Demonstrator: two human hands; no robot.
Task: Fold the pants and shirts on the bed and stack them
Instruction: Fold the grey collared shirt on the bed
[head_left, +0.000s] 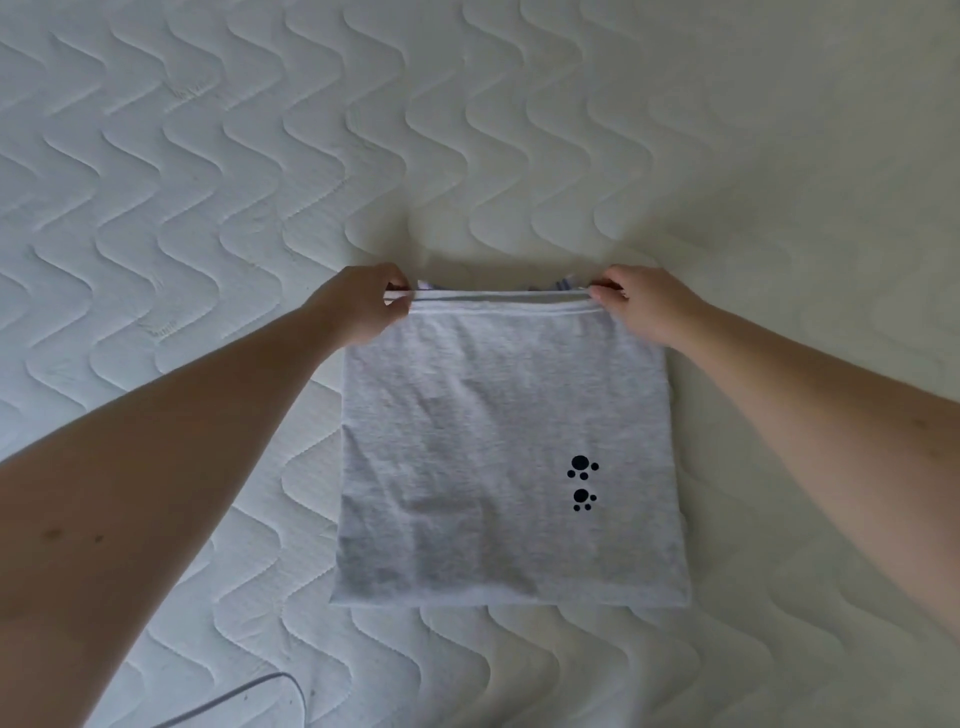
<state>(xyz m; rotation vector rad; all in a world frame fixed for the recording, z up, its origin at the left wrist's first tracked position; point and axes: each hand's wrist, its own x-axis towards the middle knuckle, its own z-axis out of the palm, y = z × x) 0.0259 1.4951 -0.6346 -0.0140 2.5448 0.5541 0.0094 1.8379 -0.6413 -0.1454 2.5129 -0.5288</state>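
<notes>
Folded shirt (506, 457), far edge pinched by both hands

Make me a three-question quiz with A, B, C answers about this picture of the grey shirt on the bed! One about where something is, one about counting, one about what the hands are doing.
1. Where are the paw prints on the grey shirt?
A. near its right edge
B. in the middle
C. at its top left corner

2. How many black paw prints are there?
A. one
B. two
C. five

3. What are the hands doing?
A. lying flat on the mattress
B. pointing at the cable
C. pinching the shirt's far edge

Answers:
1 A: the prints sit near the right edge, in the lower half.
2 B: two prints, one above the other.
3 C: the left hand and right hand each pinch a far corner, on the quilted mattress.
</notes>
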